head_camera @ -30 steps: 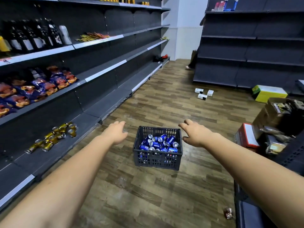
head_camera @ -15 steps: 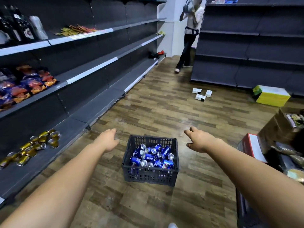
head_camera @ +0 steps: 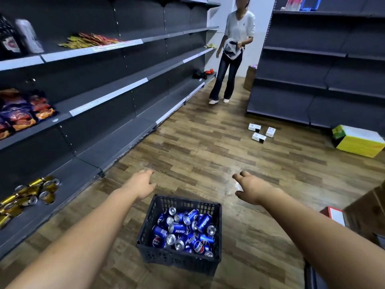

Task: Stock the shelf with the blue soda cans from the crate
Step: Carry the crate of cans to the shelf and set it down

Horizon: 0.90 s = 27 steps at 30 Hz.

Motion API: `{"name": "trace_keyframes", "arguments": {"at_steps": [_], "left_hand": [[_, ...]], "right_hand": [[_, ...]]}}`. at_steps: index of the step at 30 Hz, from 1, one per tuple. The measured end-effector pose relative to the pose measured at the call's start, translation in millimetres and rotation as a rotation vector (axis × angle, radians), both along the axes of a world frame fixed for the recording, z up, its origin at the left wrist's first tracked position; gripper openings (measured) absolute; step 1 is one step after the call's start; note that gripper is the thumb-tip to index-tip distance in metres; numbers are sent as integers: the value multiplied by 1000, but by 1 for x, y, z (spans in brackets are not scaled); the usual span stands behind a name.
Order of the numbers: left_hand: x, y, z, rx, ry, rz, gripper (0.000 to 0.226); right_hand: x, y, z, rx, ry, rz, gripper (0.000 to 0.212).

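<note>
Shelf unit (head_camera: 116,140): left of crate, bottom tier bare for stocking.
Crate (head_camera: 181,257): on floor, the landmark.
Blue soda cans (head_camera: 184,230): heaped inside crate, none lifted.
Left hand (head_camera: 141,184), right hand (head_camera: 253,187): beyond crate's far rim, fingers relaxed, holding nothing, seemingly reaching.

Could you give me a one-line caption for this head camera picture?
Both empty hands, left hand and right hand, reach out above a floor crate of blue soda cans beside dark shelving.
</note>
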<state>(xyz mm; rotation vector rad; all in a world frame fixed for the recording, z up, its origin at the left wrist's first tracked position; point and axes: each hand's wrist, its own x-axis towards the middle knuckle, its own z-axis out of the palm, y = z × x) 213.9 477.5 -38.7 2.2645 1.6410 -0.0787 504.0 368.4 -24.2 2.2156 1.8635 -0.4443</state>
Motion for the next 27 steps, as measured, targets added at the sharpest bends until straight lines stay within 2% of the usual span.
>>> {"name": "trace_keyframes", "arguments": {"at_steps": [8, 15, 21, 27], "left_hand": [[-3, 102, -25, -64, 8, 22, 58], [-24, 216, -64, -167, 88, 79, 56], [-38, 277, -129, -306, 129, 130, 55], [-33, 295, -203, -407, 27, 201, 54]], "right_hand": [[5, 96, -20, -25, 26, -8, 57], [-6, 192, -55, -101, 61, -43, 55], [-19, 258, -104, -164, 132, -103, 55], [-26, 283, -173, -215, 255, -245, 53]]}}
